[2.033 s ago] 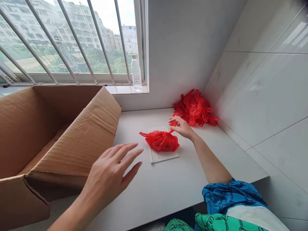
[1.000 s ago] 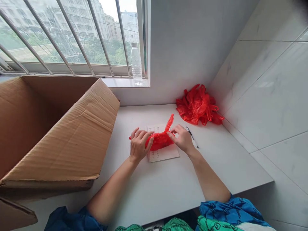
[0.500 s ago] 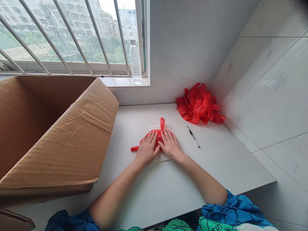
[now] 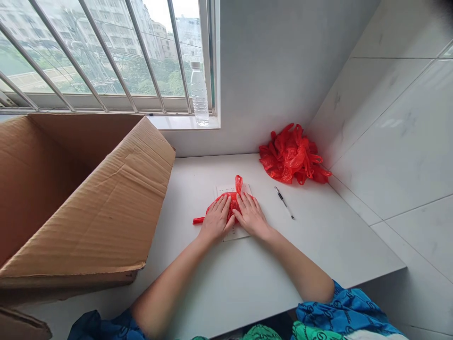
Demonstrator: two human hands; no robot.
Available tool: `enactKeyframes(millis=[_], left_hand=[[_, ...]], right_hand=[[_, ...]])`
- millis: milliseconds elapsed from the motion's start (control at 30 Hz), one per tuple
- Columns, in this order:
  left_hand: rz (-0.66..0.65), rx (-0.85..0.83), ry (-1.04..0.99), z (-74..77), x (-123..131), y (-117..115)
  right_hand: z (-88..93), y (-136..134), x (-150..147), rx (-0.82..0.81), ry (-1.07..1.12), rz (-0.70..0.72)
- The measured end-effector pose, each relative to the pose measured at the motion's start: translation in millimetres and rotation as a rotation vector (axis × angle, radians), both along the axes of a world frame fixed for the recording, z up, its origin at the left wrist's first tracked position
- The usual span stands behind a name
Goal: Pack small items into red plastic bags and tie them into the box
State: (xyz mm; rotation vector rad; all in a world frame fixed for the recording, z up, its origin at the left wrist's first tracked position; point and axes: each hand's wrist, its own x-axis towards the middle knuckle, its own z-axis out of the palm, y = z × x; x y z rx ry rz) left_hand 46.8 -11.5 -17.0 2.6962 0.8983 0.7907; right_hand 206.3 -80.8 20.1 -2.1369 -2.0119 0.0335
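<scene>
A small red plastic bag (image 4: pixel 234 198) lies on a white sheet of paper (image 4: pixel 226 190) in the middle of the white counter (image 4: pixel 247 274). My left hand (image 4: pixel 215 221) lies flat on the bag's left part, fingers stretched out. My right hand (image 4: pixel 252 216) presses flat on its right part, fingers also stretched out. The two hands sit side by side and cover most of the bag. One bag handle sticks up behind my fingers, the other pokes out to the left.
A large open cardboard box (image 4: pixel 81 198) fills the left side. A pile of red plastic bags (image 4: pixel 292 155) sits in the back right corner. A pen (image 4: pixel 283 201) lies right of the paper. A water bottle (image 4: pixel 199 94) stands on the window sill. Tiled wall on the right.
My left hand came in from the near left to the bag. Both hands first gripped the bag, then laid flat on it and pressed it down; they have stayed put since.
</scene>
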Motion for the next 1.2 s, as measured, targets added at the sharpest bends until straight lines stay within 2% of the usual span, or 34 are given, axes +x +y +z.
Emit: enactKeyframes(millis=[900,1200], left_hand=[[0.003,-0.057,0.032,2.4,0.4,-0.5],[0.002,-0.053,0.042,3.3,0.0,-1.2]], right_hand=[[7.8,-0.6,-3.3,-0.072,-0.009,-0.021],[5.5,-0.1,-2.3,-0.057,-0.02,-0.016]])
